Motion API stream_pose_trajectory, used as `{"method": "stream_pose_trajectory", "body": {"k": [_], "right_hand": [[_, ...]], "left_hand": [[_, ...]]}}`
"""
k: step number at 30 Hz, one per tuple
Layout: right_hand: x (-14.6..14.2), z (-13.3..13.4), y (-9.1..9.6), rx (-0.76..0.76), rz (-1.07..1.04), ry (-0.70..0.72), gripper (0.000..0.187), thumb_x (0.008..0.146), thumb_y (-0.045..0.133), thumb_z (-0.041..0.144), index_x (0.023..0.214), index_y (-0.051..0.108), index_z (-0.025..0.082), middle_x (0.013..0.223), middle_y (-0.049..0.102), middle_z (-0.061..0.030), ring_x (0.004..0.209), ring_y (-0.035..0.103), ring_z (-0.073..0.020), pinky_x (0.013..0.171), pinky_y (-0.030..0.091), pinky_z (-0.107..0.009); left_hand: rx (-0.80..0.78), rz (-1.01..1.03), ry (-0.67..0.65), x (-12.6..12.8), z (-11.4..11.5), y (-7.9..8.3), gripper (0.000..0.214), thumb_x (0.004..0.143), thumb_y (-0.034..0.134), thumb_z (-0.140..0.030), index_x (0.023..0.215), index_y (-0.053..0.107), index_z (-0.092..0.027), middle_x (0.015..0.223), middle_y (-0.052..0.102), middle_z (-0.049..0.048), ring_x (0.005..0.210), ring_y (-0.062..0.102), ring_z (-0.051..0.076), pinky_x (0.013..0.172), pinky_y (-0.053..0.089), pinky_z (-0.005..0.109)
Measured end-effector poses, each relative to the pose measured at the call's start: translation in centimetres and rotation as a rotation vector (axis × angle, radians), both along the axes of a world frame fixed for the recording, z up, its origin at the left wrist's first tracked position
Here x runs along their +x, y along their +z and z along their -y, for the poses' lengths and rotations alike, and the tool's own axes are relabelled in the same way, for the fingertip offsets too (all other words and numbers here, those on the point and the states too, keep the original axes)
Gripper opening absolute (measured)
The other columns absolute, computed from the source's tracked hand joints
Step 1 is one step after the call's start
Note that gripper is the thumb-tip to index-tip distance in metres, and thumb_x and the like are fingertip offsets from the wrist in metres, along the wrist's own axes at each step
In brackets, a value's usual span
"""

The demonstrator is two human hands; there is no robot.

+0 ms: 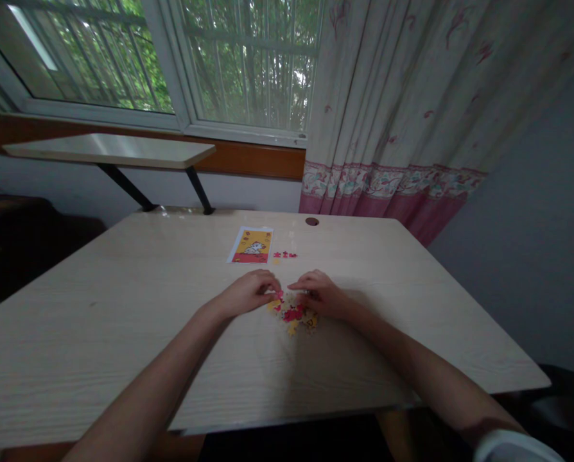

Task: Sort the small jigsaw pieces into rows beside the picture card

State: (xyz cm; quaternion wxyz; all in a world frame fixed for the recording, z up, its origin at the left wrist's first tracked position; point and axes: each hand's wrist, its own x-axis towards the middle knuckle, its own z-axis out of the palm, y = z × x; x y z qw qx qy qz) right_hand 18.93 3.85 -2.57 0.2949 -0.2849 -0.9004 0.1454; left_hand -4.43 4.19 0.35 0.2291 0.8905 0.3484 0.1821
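Note:
A small heap of red, yellow and white jigsaw puzzle pieces (293, 313) lies on the table in front of me. My left hand (254, 292) is at the heap's left edge, thumb and fingertips closed on a pink-red puzzle piece (280, 295). Over the heap's far right side is my right hand (320, 294), its index finger and thumb apart, with nothing visible between them. Beyond the hands, several red puzzle pieces (285, 255) sit in a short row, with a yellow piece (276, 262) just below. Left of them lies a printed picture (252, 246) of a white cartoon animal on yellow and red.
The pale wooden table (123, 321) has a round brown cable-hole cover (312, 221) near its far edge. A raised shelf (113, 151) on black legs stands at the far left. Behind are a window (248, 64) and a patterned curtain (393, 115).

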Motion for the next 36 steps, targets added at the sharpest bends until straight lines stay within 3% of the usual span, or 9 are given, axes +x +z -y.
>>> {"method": "stream_pose_trajectory", "body": {"k": [5, 11, 16, 28, 31, 36], "right_hand": [[-0.5, 1.1, 0.7, 0.009, 0.074, 0.038, 0.024, 0.083, 0.055, 0.032, 0.104, 0.062, 0.026, 0.094, 0.061, -0.0036, 0.089, 0.053, -0.0155, 0.079, 0.038, -0.030], [-0.3, 0.6, 0.2, 0.030, -0.010, -0.071, 0.019, 0.084, 0.052, 0.031, 0.095, 0.065, 0.024, 0.085, 0.064, -0.0032, 0.083, 0.055, -0.0148, 0.077, 0.037, -0.029], [-0.7, 0.5, 0.1, 0.083, -0.064, -0.206, 0.017, 0.082, 0.055, 0.035, 0.086, 0.067, 0.023, 0.076, 0.065, -0.0016, 0.078, 0.054, -0.0147, 0.074, 0.035, -0.029], [-0.7, 0.7, 0.5, 0.215, -0.027, -0.208, 0.013, 0.081, 0.056, 0.031, 0.082, 0.067, 0.024, 0.074, 0.065, -0.0004, 0.074, 0.054, -0.0138, 0.073, 0.033, -0.030], [0.2, -0.1, 0.8, 0.287, -0.118, -0.298, 0.013, 0.080, 0.057, 0.031, 0.079, 0.066, 0.023, 0.074, 0.065, -0.0011, 0.074, 0.054, -0.0138, 0.073, 0.035, -0.030], [2.5, -2.2, 0.4, 0.318, -0.272, -0.498, 0.013, 0.080, 0.058, 0.031, 0.076, 0.066, 0.022, 0.075, 0.066, -0.0021, 0.073, 0.056, -0.0148, 0.074, 0.038, -0.031]], "left_hand": [[-0.210, 0.194, 0.072, 0.4, 0.2, -0.2, 0.012, 0.075, 0.053, -0.019, 0.076, 0.063, -0.013, 0.067, 0.058, 0.0011, 0.061, 0.048, 0.011, 0.057, 0.037, 0.022], [-0.466, 0.467, 0.166, 1.1, 0.2, -0.9, 0.013, 0.071, 0.059, -0.022, 0.072, 0.062, -0.010, 0.060, 0.058, 0.0011, 0.053, 0.046, 0.009, 0.051, 0.034, 0.020], [-0.545, 0.607, 0.211, 1.8, 0.2, -1.4, 0.017, 0.070, 0.062, -0.028, 0.070, 0.062, -0.011, 0.066, 0.063, 0.0038, 0.058, 0.052, 0.011, 0.057, 0.040, 0.023], [-0.515, 0.562, 0.208, 2.2, 0.6, -1.3, 0.024, 0.072, 0.061, -0.034, 0.077, 0.062, -0.011, 0.070, 0.063, 0.0044, 0.062, 0.053, 0.012, 0.059, 0.041, 0.024], [-0.374, 0.498, 0.238, 1.8, 0.5, -1.1, 0.026, 0.077, 0.055, -0.036, 0.084, 0.062, -0.011, 0.074, 0.063, 0.0053, 0.064, 0.052, 0.013, 0.059, 0.039, 0.024], [-0.064, 0.215, 0.216, 0.9, 0.3, -0.8, 0.021, 0.080, 0.049, -0.028, 0.075, 0.063, -0.013, 0.070, 0.059, 0.0041, 0.063, 0.050, 0.013, 0.059, 0.036, 0.024]]}}
